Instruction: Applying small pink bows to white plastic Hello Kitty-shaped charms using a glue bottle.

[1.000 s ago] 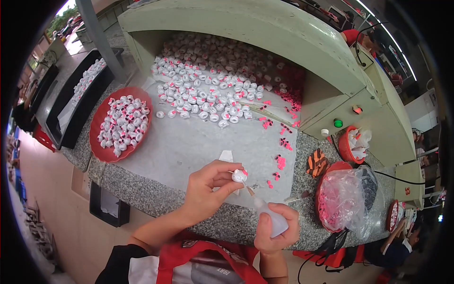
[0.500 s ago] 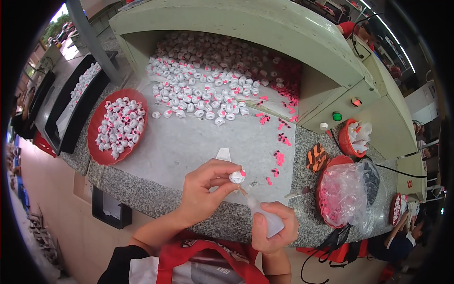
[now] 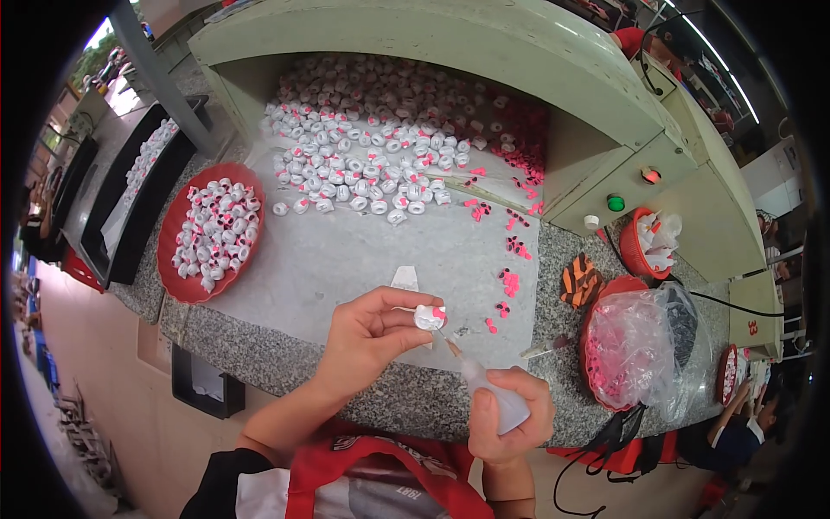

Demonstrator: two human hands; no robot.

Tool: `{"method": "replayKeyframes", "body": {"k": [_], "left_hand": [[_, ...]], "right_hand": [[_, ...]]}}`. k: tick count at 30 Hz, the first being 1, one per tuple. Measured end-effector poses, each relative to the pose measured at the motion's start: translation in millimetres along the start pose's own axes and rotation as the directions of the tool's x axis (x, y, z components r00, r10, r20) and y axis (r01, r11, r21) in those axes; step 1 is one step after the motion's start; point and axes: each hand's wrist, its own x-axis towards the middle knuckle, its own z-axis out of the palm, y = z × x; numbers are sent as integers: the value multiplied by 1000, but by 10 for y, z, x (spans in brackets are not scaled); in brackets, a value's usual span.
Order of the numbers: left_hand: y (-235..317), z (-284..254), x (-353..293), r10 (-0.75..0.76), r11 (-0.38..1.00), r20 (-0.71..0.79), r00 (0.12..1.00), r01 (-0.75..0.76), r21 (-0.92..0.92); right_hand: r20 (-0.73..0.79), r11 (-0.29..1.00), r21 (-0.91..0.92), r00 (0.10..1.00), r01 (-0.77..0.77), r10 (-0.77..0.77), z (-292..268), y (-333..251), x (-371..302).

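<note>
My left hand (image 3: 367,333) pinches a small white rounded piece with a pink bow-shaped part (image 3: 428,317) between thumb and fingers. In my right hand (image 3: 512,415) is a translucent squeeze bottle (image 3: 494,394), its thin nozzle pointing up at the underside of the white piece. The tip is at or very close to the piece; I cannot tell whether they touch. Under both hands lies a pale work sheet (image 3: 320,259). Small pink pieces (image 3: 510,283) are set out in clusters along its right side.
Many white pieces (image 3: 346,164) spread under a pale green hooded machine (image 3: 415,43). At the left stands a red bowl (image 3: 164,259) of white-and-pink pieces. To the right are an orange-and-black striped item (image 3: 580,281), a small red basket (image 3: 640,251) and a plastic bag (image 3: 635,346) in a red bowl.
The white piece has been turned in my left hand, so more of its pink part shows. The bottle has moved slightly right, and its nozzle now points at the piece's lower edge.
</note>
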Motion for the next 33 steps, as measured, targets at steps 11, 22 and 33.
{"method": "replayKeyframes", "body": {"k": [11, 22, 33], "left_hand": [[5, 3, 18, -60, 997, 4, 998, 60, -38], [-18, 33, 74, -72, 996, 7, 997, 72, -46], [-512, -315, 79, -158, 951, -96, 983, 178, 254]], "right_hand": [[-39, 990, -31, 990, -137, 136, -27, -14, -31], [5, 995, -33, 996, -94, 94, -36, 29, 52], [-46, 540, -628, 719, -561, 693, 72, 1295, 520]]}}
